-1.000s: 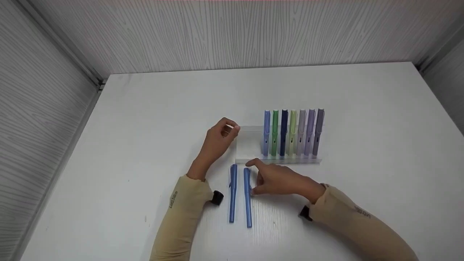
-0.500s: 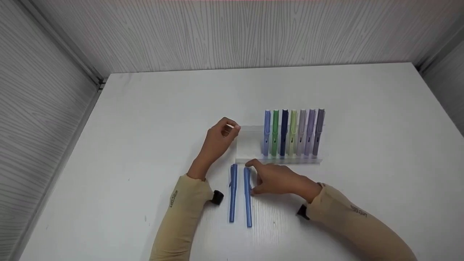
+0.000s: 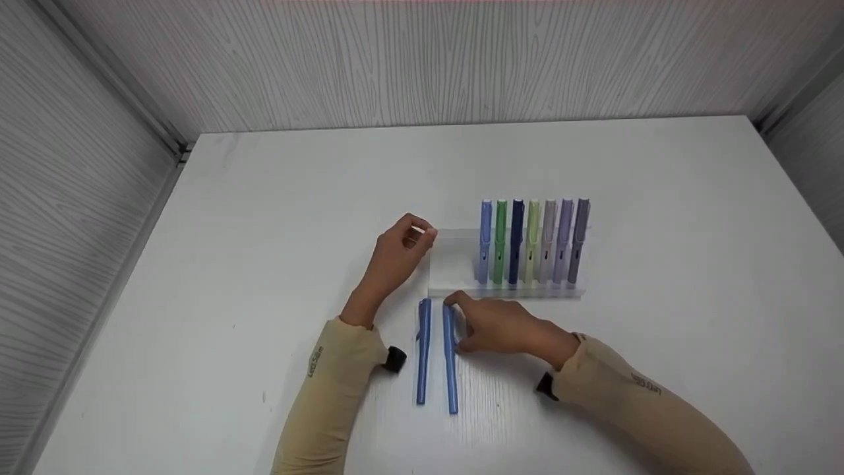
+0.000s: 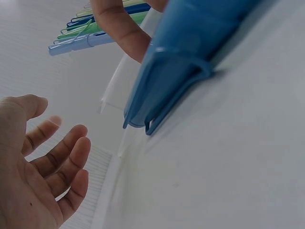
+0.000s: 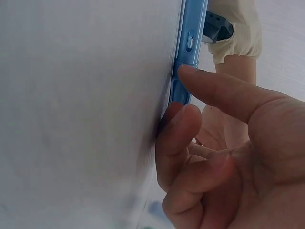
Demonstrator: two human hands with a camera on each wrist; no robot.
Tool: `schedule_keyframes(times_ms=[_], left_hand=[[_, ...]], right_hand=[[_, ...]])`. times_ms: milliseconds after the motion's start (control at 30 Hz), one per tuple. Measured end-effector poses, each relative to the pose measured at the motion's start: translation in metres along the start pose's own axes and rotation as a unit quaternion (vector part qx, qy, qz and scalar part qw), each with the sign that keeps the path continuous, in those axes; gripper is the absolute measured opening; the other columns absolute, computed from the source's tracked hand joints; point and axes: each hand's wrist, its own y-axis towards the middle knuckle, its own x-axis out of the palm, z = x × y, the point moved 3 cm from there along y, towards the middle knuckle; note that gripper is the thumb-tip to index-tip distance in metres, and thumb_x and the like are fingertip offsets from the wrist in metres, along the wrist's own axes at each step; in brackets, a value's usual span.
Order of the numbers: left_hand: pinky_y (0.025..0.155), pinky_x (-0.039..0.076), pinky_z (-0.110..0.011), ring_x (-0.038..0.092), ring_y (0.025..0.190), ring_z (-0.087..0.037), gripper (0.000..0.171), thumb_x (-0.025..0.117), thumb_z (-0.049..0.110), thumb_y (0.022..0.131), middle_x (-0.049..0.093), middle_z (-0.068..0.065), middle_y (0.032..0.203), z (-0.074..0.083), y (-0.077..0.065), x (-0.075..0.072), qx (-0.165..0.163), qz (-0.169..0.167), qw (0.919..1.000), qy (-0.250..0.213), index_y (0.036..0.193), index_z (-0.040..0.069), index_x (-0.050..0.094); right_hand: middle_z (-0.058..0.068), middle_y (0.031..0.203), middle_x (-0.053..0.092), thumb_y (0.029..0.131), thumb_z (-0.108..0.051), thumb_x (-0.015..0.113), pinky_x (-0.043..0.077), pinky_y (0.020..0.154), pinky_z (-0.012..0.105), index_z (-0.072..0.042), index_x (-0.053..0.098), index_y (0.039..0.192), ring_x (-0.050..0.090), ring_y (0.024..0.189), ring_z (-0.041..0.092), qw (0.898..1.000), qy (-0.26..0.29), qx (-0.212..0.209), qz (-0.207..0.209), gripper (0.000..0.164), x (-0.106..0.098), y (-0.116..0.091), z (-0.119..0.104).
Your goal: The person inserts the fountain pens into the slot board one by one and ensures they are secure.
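Observation:
Two blue pens lie side by side on the table, their cap ends toward a clear pen stand [image 3: 453,264]. My right hand [image 3: 504,326] holds the right-hand blue pen [image 3: 452,376] near its cap. The index finger curls over the cap end, while the thumb [image 5: 195,76] presses the barrel in the right wrist view. The left-hand blue pen [image 3: 422,369] lies untouched; its cap and clip loom large in the left wrist view. At the stand's back left corner my left hand [image 3: 395,254] pinches the edge between thumb and index finger, other fingers loosely bent.
Several pens stand upright in the right part of the stand, among them a light blue pen [image 3: 484,244], a green pen [image 3: 500,244] and a dark purple pen [image 3: 579,241]. A wood-grain panel [image 3: 422,63] rises behind the white table [image 3: 231,277].
My right hand has shifted slightly left, and its index finger now covers the tip of the right-hand pen's cap. The left hand and the stand have stayed in place.

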Motion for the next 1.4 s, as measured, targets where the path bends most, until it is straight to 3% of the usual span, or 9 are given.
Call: schedule_keyframes(times_ms=[700, 1033, 1400], left_hand=[[0.073, 0.048, -0.028, 0.063, 0.085, -0.017, 0.026, 0.057, 0.035, 0.097, 0.069, -0.008, 0.097, 0.0, 0.001, 0.0, 0.007, 0.004, 0.9999, -0.011, 0.11, 0.013, 0.06], [0.073, 0.048, -0.027, 0.063, 0.085, -0.017, 0.026, 0.058, 0.035, 0.096, 0.069, -0.008, 0.097, -0.001, 0.0, 0.0, 0.016, 0.004, 0.9997, -0.018, 0.109, 0.013, 0.06], [0.075, 0.049, -0.028, 0.061, 0.086, -0.017, 0.025, 0.058, 0.035, 0.096, 0.069, -0.006, 0.097, 0.0, 0.0, 0.0, 0.01, 0.006, 0.9998, -0.015, 0.109, 0.013, 0.06]], right_hand=[[-0.002, 0.071, 0.055, 0.087, -0.02, 0.07, 0.035, 0.053, 0.028, -0.017, 0.037, 0.139, 0.046, 0.059, 0.011, 0.999, 0.002, -0.039, 0.023, 0.062, -0.001, -0.006, -0.001], [0.003, 0.1, 0.069, 0.089, -0.005, 0.062, 0.046, 0.064, 0.03, -0.017, 0.026, 0.143, 0.056, 0.067, 0.011, 0.988, 0.111, -0.102, 0.03, 0.066, -0.008, -0.009, 0.003], [0.005, 0.093, 0.066, 0.09, -0.006, 0.058, 0.046, 0.061, 0.028, -0.015, 0.022, 0.143, 0.052, 0.066, 0.013, 0.972, 0.19, -0.125, 0.06, 0.064, -0.021, -0.016, 0.004]])
